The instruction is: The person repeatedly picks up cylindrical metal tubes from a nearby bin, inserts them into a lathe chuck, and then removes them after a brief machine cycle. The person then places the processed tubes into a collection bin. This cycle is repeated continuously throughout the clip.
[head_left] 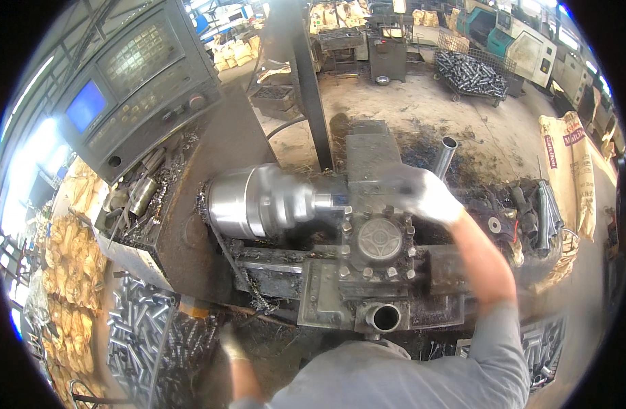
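My right hand point(432, 198), in a white glove, is over the far side of the lathe's square tool post point(380, 240). Motion smears its fingers and a dark patch beside them, so any hold is hidden. To its left is the shiny lathe chuck point(232, 203), whose front part looks blurred. A short bright metal piece point(323, 201) sticks out of the chuck toward the tool post. Low at the left, my gloved left hand point(232, 345) hangs in front of the machine, near a bin of metal tubes point(137, 324); its fingers are too blurred to read.
A control panel point(139, 75) with a lit blue screen stands at the upper left. Behind my right hand a metal tube point(446, 155) stands tilted. Dark chips point(262, 300) cling below the chuck. Paper sacks point(569, 170) are at the right; a wire cart point(471, 71) of metal parts stands farther back.
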The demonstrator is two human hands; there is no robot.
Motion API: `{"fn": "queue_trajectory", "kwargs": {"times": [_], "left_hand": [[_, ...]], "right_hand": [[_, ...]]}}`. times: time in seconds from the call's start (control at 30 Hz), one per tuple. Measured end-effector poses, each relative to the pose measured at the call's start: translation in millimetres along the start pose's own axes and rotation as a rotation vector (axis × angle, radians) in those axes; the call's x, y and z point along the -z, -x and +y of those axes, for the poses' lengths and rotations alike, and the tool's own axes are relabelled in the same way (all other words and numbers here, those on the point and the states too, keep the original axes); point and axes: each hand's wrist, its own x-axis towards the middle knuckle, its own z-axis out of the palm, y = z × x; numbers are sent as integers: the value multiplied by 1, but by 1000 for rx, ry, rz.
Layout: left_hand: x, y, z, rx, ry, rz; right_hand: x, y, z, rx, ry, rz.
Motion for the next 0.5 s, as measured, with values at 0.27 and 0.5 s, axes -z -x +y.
{"fn": "queue_trajectory", "kwargs": {"times": [0.27,0.5], "left_hand": [[-61,104,-54,85,-387,-284],[5,101,-61,182,-336,-156]], "right_hand": [[-125,-142,80,-318,156,-820],[-7,-161,194,-641,210,379]]}}
